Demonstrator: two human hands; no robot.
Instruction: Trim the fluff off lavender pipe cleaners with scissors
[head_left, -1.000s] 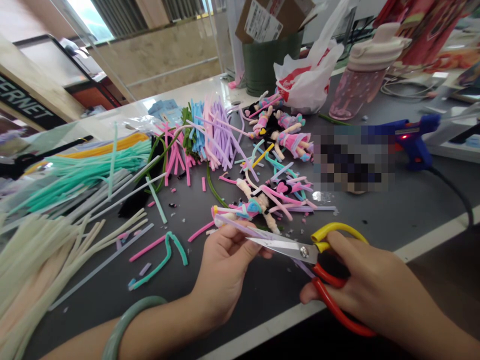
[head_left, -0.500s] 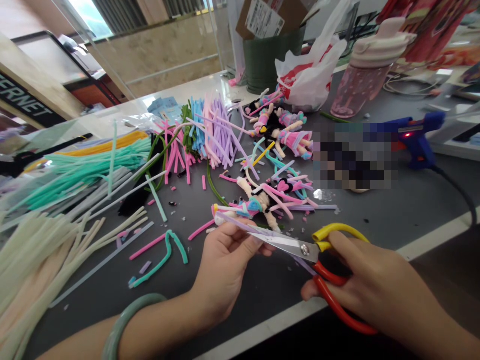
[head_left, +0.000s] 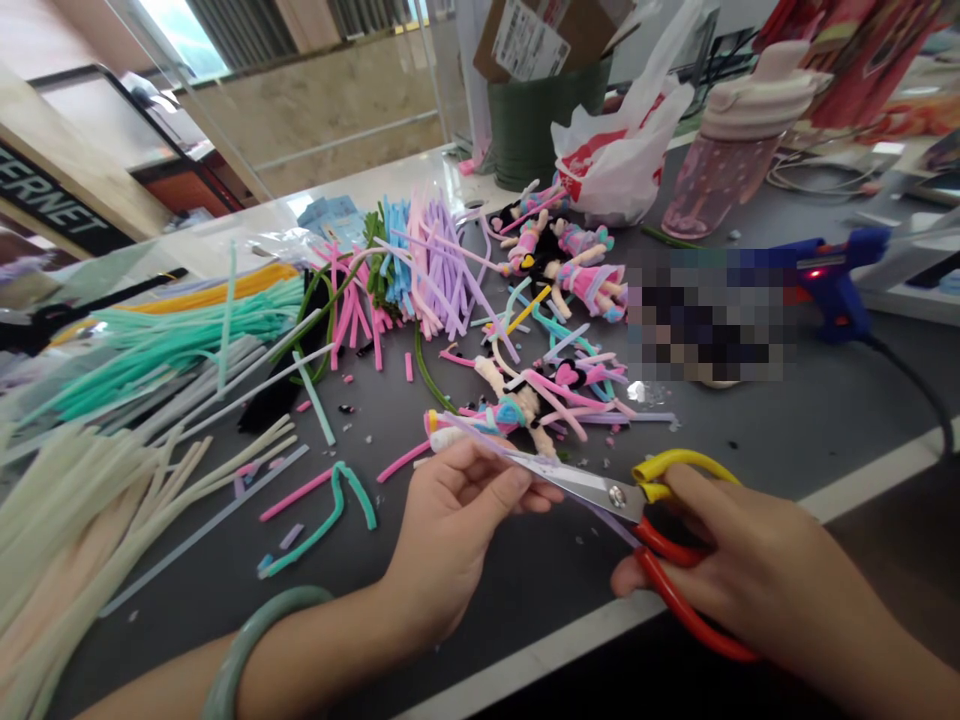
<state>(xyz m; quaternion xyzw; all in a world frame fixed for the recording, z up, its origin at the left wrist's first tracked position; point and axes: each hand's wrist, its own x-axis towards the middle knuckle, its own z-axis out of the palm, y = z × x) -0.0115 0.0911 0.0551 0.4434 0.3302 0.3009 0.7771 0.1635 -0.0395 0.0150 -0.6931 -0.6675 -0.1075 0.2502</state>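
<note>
My left hand (head_left: 466, 510) pinches a lilac pipe cleaner (head_left: 616, 527) between thumb and fingers. My right hand (head_left: 739, 560) is wrapped round the handles of scissors (head_left: 600, 486), one handle yellow and one red. Their blades lie along the pipe cleaner, close to my left fingertips; whether they touch the fuzz all along cannot be made out. Just beyond my left hand a pipe-cleaner doll (head_left: 510, 408) with pink and turquoise clothing lies on the dark table (head_left: 300, 640). Trimmed fluff is scattered around it.
Bundles of pipe cleaners, such as lilac (head_left: 444, 265) and mint green (head_left: 150, 350), cover the left and back. Several finished dolls (head_left: 589, 285) lie behind. A blue glue gun (head_left: 840, 280) with a lit red light, a pink bottle (head_left: 720, 160) and a plastic bag (head_left: 619, 160) stand at right and back.
The scissors and my right hand have shifted slightly to the right, drawing the blades a little along the pipe cleaner. My left hand stays nearly in place.
</note>
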